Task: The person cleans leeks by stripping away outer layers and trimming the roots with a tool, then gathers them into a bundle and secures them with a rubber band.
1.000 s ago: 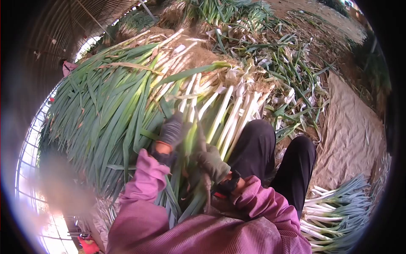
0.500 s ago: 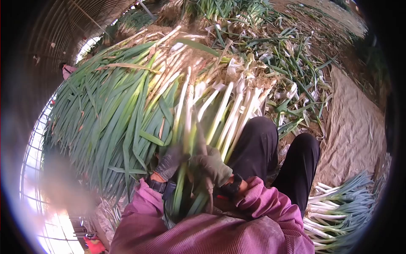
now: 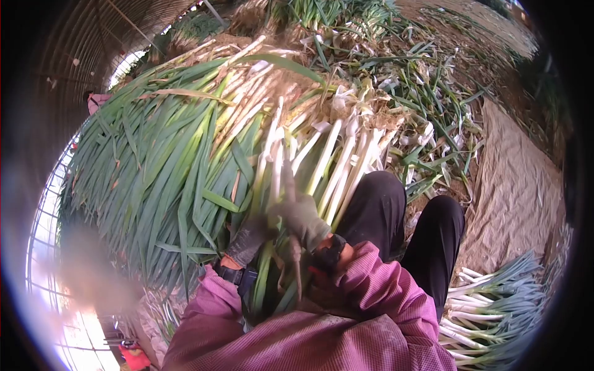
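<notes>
Both my hands wear dark grey gloves and work on one green onion stalk [image 3: 274, 167], white at its far end and green near my lap. My left hand [image 3: 249, 238] grips the stalk low, where white turns to green. My right hand [image 3: 302, 217] closes around it just to the right and a little higher, with a loose strip of skin hanging below the glove. Behind the stalk lies a big heap of green onions [image 3: 167, 154], white ends pointing up and right. My black-trousered knees [image 3: 377, 210] rest to the right.
A smaller bundle of cleaned green onions [image 3: 495, 309] lies at the lower right on a brown tarp [image 3: 513, 198]. Trimmed leaves and skins [image 3: 421, 93] litter the ground beyond the heap. An arched greenhouse frame [image 3: 74, 68] rises at the left.
My left hand slid down the stalk from high up toward my lap. My right hand moved slightly up the stalk, and the stalk now stands freer of the heap.
</notes>
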Demonstrator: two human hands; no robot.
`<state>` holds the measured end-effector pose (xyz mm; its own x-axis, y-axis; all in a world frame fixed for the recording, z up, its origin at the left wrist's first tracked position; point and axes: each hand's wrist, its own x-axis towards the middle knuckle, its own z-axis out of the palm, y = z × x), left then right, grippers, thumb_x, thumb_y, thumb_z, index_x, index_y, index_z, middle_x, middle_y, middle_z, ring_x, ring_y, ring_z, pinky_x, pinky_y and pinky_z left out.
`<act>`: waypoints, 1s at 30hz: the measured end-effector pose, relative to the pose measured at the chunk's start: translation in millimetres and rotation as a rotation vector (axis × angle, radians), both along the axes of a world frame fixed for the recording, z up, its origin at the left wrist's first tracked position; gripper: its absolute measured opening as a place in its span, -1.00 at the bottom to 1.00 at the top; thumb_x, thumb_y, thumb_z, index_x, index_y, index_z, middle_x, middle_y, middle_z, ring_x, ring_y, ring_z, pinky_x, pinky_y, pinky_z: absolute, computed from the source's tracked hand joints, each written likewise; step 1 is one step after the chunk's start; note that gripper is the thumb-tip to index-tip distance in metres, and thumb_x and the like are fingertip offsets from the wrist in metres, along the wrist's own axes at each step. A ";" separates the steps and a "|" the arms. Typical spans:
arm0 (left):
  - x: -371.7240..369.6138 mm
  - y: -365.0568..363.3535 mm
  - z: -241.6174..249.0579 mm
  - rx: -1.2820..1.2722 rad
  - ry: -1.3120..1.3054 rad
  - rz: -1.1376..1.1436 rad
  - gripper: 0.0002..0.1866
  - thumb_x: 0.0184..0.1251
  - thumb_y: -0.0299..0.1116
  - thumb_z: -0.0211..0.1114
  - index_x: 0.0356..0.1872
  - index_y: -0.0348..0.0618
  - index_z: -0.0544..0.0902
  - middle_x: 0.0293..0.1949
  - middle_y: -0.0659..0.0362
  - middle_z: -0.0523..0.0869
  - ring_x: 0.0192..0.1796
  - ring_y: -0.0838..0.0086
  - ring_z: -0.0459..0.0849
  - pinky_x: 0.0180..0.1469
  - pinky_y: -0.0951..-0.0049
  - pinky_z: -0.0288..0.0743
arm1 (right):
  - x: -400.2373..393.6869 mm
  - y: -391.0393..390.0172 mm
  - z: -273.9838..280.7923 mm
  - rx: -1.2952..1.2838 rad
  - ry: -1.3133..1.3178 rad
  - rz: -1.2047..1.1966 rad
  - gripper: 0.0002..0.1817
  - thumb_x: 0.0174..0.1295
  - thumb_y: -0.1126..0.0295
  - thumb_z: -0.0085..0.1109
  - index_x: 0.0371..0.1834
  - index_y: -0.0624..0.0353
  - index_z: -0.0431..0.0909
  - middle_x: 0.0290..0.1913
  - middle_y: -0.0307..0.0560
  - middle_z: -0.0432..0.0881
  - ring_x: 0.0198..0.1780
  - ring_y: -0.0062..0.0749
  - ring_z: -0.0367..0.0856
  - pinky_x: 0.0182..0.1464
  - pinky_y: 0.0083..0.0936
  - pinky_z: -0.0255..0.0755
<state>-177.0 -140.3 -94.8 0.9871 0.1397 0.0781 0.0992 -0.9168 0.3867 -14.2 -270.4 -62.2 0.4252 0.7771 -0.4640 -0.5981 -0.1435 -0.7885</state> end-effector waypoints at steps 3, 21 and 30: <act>-2.1 2.7 -3.1 0.015 -0.047 -0.050 -0.73 0.12 -0.52 0.21 -0.15 0.00 0.69 -0.14 -0.01 0.59 -0.02 0.08 0.59 0.02 0.21 0.50 | -0.2 3.6 -6.9 0.030 -0.029 0.002 -0.55 0.04 0.47 0.31 0.03 0.42 0.48 -0.31 0.00 0.60 -0.57 -0.35 0.53 -0.63 -0.46 0.38; 0.0 13.7 -21.6 -0.373 0.016 0.238 -0.73 0.28 -0.30 0.27 -0.11 -0.27 0.64 -0.25 0.19 0.68 -0.21 0.51 0.62 -0.15 0.43 0.49 | -13.4 -48.3 15.8 -0.009 0.000 0.061 -0.69 0.00 0.41 0.37 -0.20 0.35 0.61 -0.49 -0.17 0.56 -0.53 -0.52 0.48 -0.51 -0.57 0.30; 43.5 -81.7 47.1 -0.658 0.109 0.040 -0.72 0.36 -0.51 0.20 0.07 -0.27 0.59 -0.12 0.18 0.70 -0.06 0.49 0.64 0.02 0.49 0.53 | -13.7 -97.7 37.1 0.183 0.069 -0.314 -0.67 0.04 0.59 0.24 -0.09 0.43 0.52 -0.33 -0.05 0.64 -0.37 -0.40 0.62 -0.31 -0.52 0.49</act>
